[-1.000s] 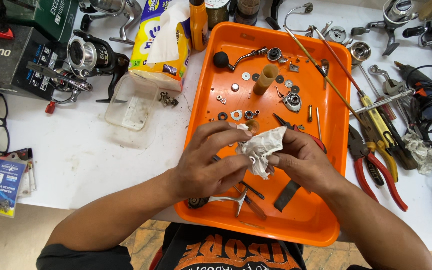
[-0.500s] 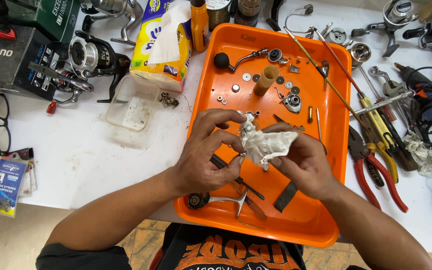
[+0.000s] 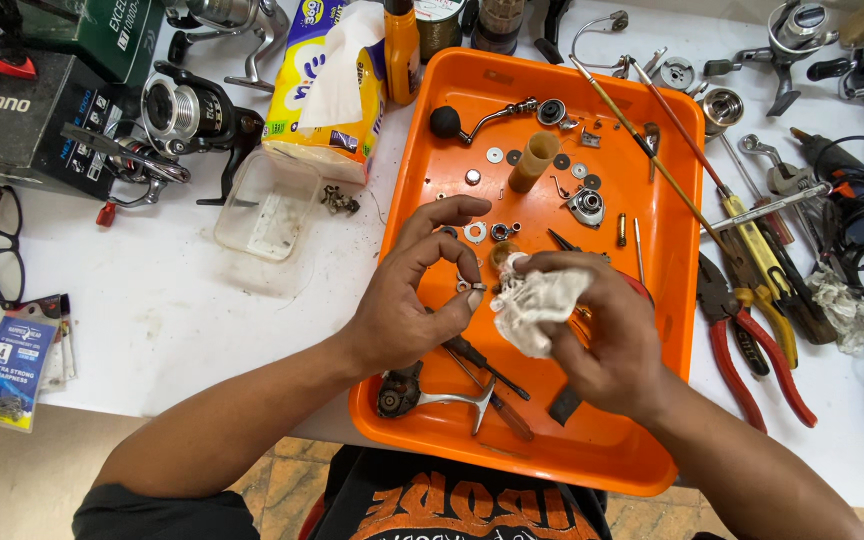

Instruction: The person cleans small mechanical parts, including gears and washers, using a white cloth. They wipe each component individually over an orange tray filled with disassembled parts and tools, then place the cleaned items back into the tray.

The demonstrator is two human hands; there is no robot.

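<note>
**Fingers pinch a tiny ring over the orange tray**

Fingers [image 3: 469,290] of the left hand [image 3: 407,300] pinch a small metal ring [image 3: 464,287] — thumb and first finger closed on it, the others spread wide. The right hand [image 3: 592,335] is curled tight around a crumpled white cloth [image 3: 532,305], just beside the ring. Both hover over the orange tray [image 3: 672,260] on the tabletop [image 3: 172,320] — red pliers [image 3: 742,340] lie beside it.

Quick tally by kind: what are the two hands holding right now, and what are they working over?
Small metal ring, pinched in left hand: 1
Crumpled white tissue, in right hand: 1
Orange tray under both hands: 1
Total: 3
</note>
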